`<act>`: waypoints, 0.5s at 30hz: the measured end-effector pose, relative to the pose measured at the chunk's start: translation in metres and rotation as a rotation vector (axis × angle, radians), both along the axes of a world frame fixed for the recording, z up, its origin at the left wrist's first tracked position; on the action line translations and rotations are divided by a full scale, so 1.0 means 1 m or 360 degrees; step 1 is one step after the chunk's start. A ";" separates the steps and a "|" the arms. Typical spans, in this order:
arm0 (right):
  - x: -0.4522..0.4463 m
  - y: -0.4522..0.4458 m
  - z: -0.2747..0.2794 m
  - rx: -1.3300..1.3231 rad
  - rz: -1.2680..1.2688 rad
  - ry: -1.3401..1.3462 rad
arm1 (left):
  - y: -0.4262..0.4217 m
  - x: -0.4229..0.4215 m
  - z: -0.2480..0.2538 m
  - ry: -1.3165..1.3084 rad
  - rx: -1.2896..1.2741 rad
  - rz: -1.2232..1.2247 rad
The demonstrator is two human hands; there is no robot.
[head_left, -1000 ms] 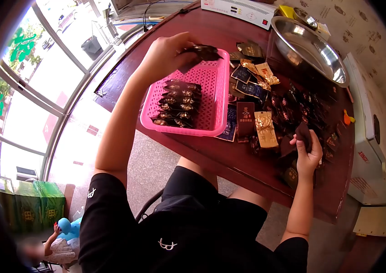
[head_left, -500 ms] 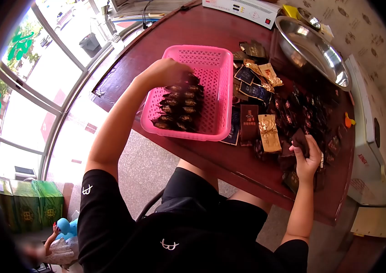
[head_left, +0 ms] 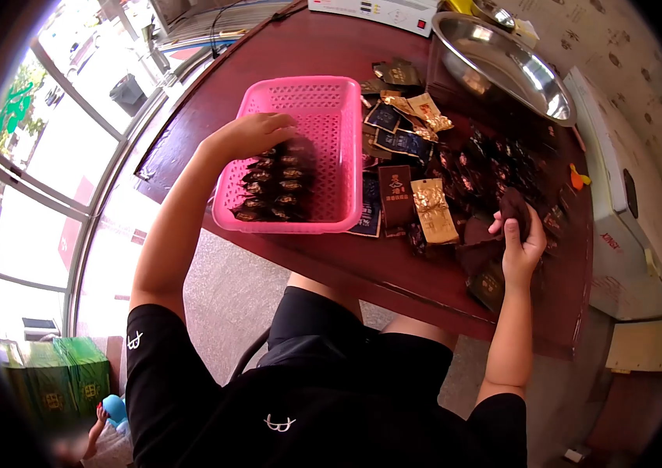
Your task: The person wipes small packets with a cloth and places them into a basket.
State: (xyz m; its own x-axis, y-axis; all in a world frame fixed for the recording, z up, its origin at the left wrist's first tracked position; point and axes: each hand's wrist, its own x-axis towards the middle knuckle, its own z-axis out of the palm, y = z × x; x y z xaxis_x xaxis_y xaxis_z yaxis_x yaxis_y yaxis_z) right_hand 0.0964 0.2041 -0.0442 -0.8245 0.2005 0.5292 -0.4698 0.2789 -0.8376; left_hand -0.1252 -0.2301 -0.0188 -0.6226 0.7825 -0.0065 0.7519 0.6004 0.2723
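Observation:
My left hand is over the pink plastic basket, fingers stretched out and partly hiding what lies below. Under it, dark sachets stand in two tight rows along the basket's left part; those nearest the fingers are blurred. At the right, my right hand grips a dark brown sachet between thumb and fingers. Around that hand spreads a heap of similar dark sachets. Just left of the heap lie a gold sachet and a flat brown packet.
Blue and gold sachets lie right of the basket. A large steel bowl and a white appliance stand at the back of the red table. Beyond its right edge is a white cabinet. Another person's arm shows at lower left.
The whole view has shifted, so the table sits further left. My left hand's fingers have gone from curled to stretched out over the rows. My right hand still holds a sachet, now more plainly visible.

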 end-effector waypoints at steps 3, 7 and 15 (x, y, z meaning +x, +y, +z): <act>-0.002 0.015 0.004 -0.0192 -0.0077 0.0119 | 0.030 0.028 0.025 0.0159 -0.0014 0.0252; 0.002 0.037 0.020 -0.0349 -0.0183 0.0127 | 0.094 0.080 0.068 -0.0073 0.0432 -0.0200; 0.022 0.086 0.038 -0.1167 0.0559 0.0392 | 0.242 0.159 0.028 0.0301 0.0302 -0.0819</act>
State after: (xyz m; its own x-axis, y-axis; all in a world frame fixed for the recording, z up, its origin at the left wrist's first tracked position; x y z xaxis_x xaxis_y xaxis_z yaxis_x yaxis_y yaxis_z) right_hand 0.1185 0.2904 -0.0061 -0.7812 0.3166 0.5381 -0.6203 -0.4908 -0.6118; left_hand 0.0335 0.0117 0.0094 -0.1383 0.9614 0.2377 0.9802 0.0985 0.1719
